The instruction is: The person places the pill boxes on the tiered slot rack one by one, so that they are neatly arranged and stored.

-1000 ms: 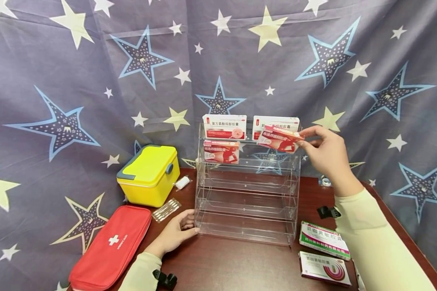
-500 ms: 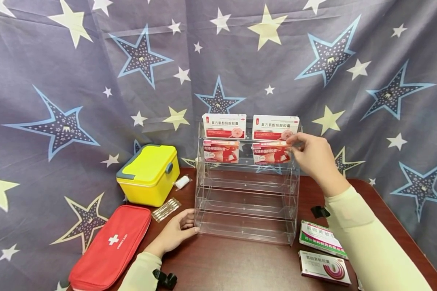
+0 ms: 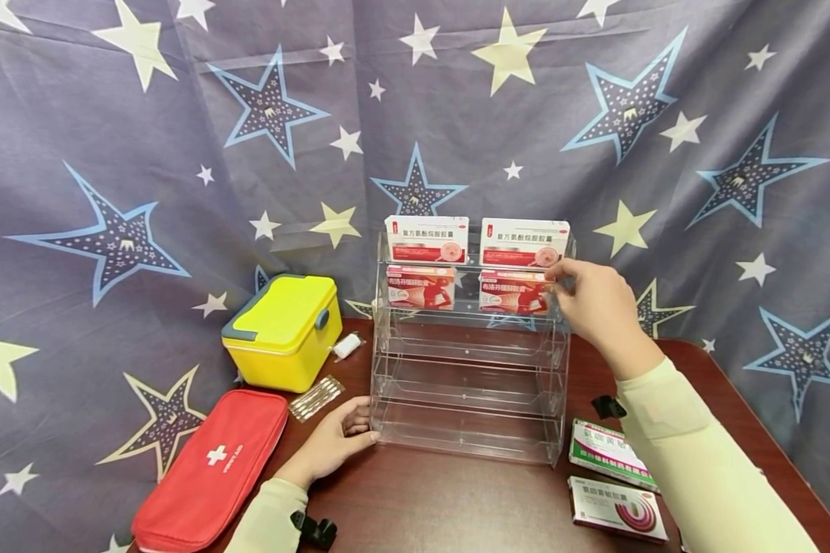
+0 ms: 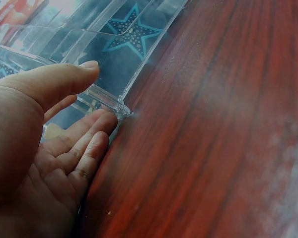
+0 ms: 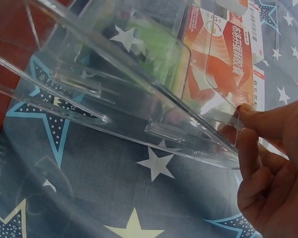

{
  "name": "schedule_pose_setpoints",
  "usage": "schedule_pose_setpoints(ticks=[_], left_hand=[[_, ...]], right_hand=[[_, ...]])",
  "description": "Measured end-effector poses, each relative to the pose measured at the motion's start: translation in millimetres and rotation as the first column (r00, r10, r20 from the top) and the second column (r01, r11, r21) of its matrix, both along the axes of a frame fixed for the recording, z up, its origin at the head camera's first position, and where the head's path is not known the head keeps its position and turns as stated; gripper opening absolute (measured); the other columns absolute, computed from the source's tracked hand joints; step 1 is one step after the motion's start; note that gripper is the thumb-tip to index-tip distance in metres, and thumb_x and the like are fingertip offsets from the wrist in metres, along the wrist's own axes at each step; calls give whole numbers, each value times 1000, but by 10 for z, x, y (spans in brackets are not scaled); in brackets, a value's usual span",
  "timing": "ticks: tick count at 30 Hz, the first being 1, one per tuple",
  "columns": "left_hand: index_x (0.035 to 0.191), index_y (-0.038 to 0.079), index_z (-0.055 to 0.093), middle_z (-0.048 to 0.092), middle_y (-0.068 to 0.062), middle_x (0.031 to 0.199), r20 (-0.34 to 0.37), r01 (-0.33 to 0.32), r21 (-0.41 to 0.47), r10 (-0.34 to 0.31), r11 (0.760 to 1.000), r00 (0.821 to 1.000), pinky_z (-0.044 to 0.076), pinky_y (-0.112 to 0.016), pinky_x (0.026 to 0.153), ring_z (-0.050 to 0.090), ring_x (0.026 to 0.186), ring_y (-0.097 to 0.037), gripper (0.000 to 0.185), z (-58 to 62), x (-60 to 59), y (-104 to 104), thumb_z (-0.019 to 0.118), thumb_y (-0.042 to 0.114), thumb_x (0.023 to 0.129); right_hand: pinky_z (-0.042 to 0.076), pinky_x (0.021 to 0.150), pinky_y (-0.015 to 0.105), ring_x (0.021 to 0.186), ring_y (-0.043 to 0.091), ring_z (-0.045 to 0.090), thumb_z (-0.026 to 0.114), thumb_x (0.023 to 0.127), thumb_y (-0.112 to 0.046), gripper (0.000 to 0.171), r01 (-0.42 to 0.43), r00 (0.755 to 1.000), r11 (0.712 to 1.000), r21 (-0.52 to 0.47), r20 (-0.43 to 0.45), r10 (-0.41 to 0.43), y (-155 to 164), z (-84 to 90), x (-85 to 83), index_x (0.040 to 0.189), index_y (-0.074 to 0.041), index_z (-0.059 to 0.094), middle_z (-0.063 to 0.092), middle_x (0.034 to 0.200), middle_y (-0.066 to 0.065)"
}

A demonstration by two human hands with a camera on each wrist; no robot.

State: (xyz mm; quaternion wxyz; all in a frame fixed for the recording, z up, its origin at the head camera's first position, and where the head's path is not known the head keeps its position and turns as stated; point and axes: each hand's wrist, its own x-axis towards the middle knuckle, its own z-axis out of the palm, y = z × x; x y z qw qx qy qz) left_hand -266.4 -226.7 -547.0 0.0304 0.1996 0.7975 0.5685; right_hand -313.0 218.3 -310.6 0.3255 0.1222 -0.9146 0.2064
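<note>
A clear acrylic tiered display rack (image 3: 466,395) stands on the table. My right hand (image 3: 598,303) pinches the right end of a red medicine box (image 3: 512,292), which sits upright in the second tier. In the right wrist view, the thumb and index finger meet at the edge of that box (image 5: 223,59), behind the clear panel. A matching red box (image 3: 420,289) is to its left. Two white-and-red medicine boxes, one left (image 3: 427,240) and one right (image 3: 523,243), occupy the top tier. My left hand (image 3: 328,445) rests against the rack's lower left corner, fingers relaxed and touching it (image 4: 74,144).
Left of the rack are a yellow lidded box (image 3: 283,334), a red first-aid pouch (image 3: 210,468), a packet of cotton swabs (image 3: 317,399) and a wrapped white roll (image 3: 347,347). At right lie a green-and-white medicine box (image 3: 609,453) and a white one (image 3: 615,508).
My right hand has lowered the red box from in front of the top-right white box into the second tier, where it now stands level. The left hand stays at the rack's corner.
</note>
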Motion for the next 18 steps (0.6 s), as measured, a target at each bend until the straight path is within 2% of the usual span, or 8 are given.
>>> schedule_pose_setpoints(ticks=[8, 14, 18], left_hand=[[145, 0, 52, 67, -22, 126, -6, -2, -5, 2, 1000, 1000, 54, -43, 103, 66, 114, -34, 60, 6, -2, 2, 81, 11, 93], [145, 0, 52, 67, -22, 125, -8, 0, -3, 0, 1000, 1000, 54, -41, 102, 66, 114, -34, 60, 6, 3, 4, 81, 12, 93], [144, 0, 52, 67, -22, 125, -7, -3, -8, 3, 1000, 1000, 54, -38, 101, 66, 114, -34, 60, 1, 5, 4, 81, 12, 93]], right_hand=[[45, 51, 48, 61, 26, 61, 80, 93, -16, 7, -6, 1000, 1000, 26, -2, 6, -18, 8, 26, 100, -19, 78, 75, 82, 5], [49, 59, 53, 70, 28, 64, 81, 91, -13, 9, -9, 999, 1000, 30, -34, 10, -26, -16, 31, 99, -15, 79, 76, 97, 6], [50, 62, 54, 74, 29, 65, 80, 91, -12, 9, -4, 999, 999, 33, -33, 5, -25, -28, 30, 100, -14, 79, 75, 101, 6]])
